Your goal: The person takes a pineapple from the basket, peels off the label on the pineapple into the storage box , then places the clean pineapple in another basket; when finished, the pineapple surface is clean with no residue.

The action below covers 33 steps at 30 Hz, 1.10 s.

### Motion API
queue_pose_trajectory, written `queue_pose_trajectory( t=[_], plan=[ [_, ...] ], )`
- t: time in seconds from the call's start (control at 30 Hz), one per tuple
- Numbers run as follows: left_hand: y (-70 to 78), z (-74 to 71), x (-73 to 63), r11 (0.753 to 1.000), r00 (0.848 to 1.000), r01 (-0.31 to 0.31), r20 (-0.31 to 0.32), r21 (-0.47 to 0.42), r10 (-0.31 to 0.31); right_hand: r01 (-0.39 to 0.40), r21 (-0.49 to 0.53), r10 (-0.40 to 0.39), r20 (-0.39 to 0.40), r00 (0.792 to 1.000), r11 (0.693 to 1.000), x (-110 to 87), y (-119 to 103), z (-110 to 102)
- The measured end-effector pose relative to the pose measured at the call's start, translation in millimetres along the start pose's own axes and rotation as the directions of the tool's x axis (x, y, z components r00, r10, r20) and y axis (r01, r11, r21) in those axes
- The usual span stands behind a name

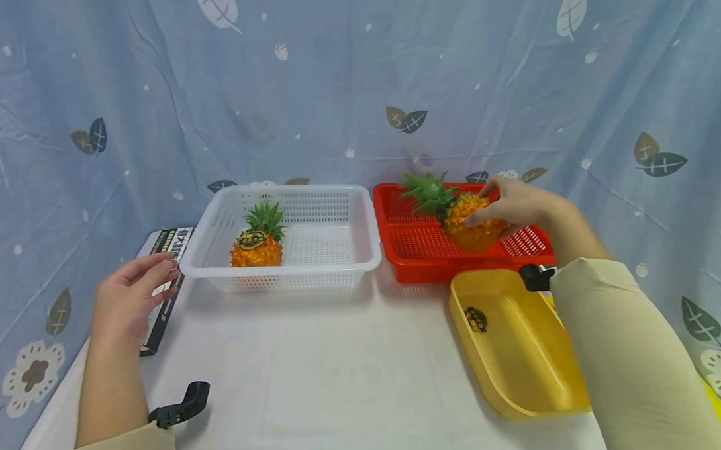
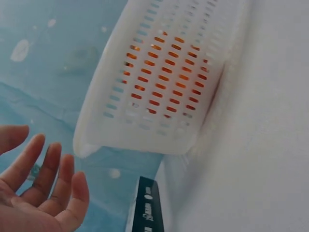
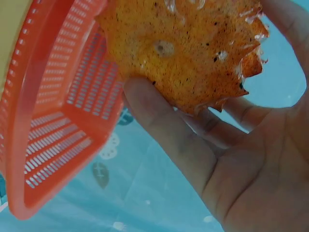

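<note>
My right hand (image 1: 517, 203) grips an orange toy pineapple (image 1: 470, 221) by its lower body, over the red basket (image 1: 412, 271). Its green leaves (image 1: 429, 193) point to the left. In the right wrist view the thumb and fingers lie around the spiky base of the pineapple (image 3: 169, 53). A second pineapple (image 1: 257, 250) with a dark label leans inside the white basket (image 1: 305, 270), at its left end. My left hand (image 1: 135, 292) hovers left of that basket with relaxed fingers and nothing in it. The left wrist view shows the same hand (image 2: 43, 193) apart from the basket wall (image 2: 135, 130).
A yellow bin (image 1: 522, 352) with a dark sticker inside stands in front of the red basket, under my right forearm. A black and white box (image 1: 161, 311) lies left of the white basket. Blue patterned curtain (image 1: 343, 73) hangs behind and at both sides.
</note>
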<state>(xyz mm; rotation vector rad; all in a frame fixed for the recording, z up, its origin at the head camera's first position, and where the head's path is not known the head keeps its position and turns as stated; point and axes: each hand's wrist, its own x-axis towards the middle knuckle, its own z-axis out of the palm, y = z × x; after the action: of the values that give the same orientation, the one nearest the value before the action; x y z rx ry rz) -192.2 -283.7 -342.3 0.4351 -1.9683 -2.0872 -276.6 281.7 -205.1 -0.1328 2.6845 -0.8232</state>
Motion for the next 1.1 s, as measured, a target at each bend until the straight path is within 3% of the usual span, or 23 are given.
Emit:
queue_pose_trajectory(
  t=[0.37, 0.8, 1.1],
  plan=[
    [-8.0, 4.6, 11.0, 0.987, 0.982, 0.161, -0.106, 0.027, -0.157, -0.140, 0.055, 0.141, -0.004, 0.990, 0.989, 7.0, 16.0, -7.7],
    [-22.6, 13.8, 13.9, 0.971, 0.970, 0.235, -0.076, 0.040, -0.231, -0.260, 0.054, 0.262, -0.035, 0.964, 0.964, 16.6, 28.1, -8.1],
    [-22.5, 19.3, 19.4, 0.974, 0.972, 0.227, -0.058, -0.001, -0.226, -0.325, 0.084, 0.330, -0.060, 0.942, 0.942, 17.5, 40.5, -8.8]
  ],
)
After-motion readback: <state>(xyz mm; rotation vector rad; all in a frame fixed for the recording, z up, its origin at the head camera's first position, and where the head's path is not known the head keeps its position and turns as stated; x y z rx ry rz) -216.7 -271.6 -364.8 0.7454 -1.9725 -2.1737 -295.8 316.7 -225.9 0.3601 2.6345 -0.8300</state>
